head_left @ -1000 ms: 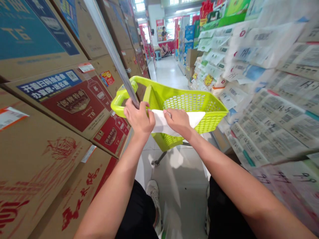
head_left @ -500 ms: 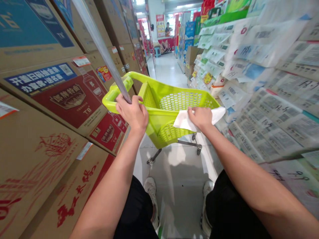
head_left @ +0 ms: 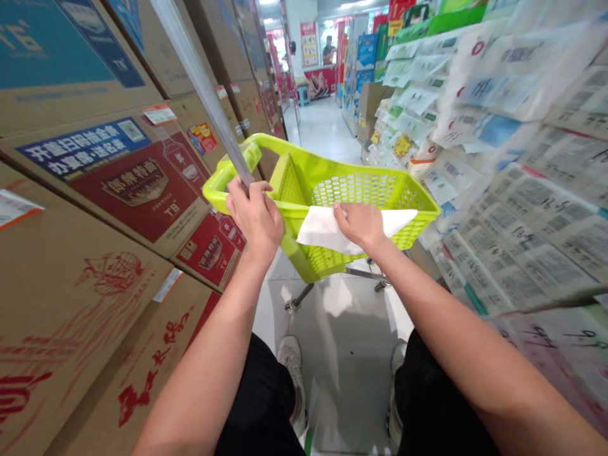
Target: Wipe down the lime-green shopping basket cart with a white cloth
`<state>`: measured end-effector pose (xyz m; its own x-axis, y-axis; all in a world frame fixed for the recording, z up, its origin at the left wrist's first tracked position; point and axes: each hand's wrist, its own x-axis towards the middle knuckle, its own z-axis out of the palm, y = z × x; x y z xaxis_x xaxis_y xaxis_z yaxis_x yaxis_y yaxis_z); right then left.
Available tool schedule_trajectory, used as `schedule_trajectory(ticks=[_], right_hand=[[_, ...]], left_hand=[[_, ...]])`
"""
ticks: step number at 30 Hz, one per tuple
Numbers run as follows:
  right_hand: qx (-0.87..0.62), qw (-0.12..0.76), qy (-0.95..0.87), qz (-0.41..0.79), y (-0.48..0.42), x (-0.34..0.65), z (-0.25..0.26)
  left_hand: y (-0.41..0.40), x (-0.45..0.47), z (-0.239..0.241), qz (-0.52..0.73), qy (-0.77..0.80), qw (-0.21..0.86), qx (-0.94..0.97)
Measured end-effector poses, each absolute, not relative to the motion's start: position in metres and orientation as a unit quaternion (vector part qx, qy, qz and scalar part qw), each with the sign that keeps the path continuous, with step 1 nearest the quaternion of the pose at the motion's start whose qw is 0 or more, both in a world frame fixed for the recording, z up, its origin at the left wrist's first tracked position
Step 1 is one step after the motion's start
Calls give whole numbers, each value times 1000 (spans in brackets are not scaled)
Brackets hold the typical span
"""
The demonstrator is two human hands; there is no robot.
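Note:
A lime-green plastic shopping cart (head_left: 313, 266) with perforated basket walls stands in front of me on metal legs with casters. My left hand (head_left: 256, 218) is closed at its near-left corner, beside the handle. A grey metal pole (head_left: 204, 85) slants down from the upper left and meets the cart between the fingers of that hand; its lower end is hidden. My right hand (head_left: 363, 223) presses a white cloth (head_left: 319, 229) against the cart's near side rim, fingers closed over it. The cloth drapes outside the wall and sticks out on both sides of the hand.
Stacked cardboard cartons (head_left: 137, 183) wall the left side closely. Shelves of white tissue packs (head_left: 494, 133) with handwritten prices line the right. The tiled aisle (head_left: 325, 130) runs ahead to a red counter (head_left: 320, 82), where a person (head_left: 329, 50) is. A blue stool (head_left: 303, 95) stands near it.
My right hand has slid left along the cart's rim with the cloth, nearer to my left hand. The left hand keeps its grip. The view has shifted slightly.

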<state>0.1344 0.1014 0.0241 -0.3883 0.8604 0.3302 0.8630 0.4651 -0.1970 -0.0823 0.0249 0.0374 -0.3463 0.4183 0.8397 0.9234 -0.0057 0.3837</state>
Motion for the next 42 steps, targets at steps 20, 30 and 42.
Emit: schedule_trajectory(ticks=[20, 30, 42], right_hand=[[-469, 257, -844, 38, 70, 91, 34], [-599, 118, -792, -21, 123, 182, 17], [-507, 219, -833, -31, 80, 144, 12]], left_hand=[[8, -64, 37, -467, -680, 274, -495], [19, -107, 44, -503, -674, 244, -483], [15, -57, 40, -503, -685, 249, -465]])
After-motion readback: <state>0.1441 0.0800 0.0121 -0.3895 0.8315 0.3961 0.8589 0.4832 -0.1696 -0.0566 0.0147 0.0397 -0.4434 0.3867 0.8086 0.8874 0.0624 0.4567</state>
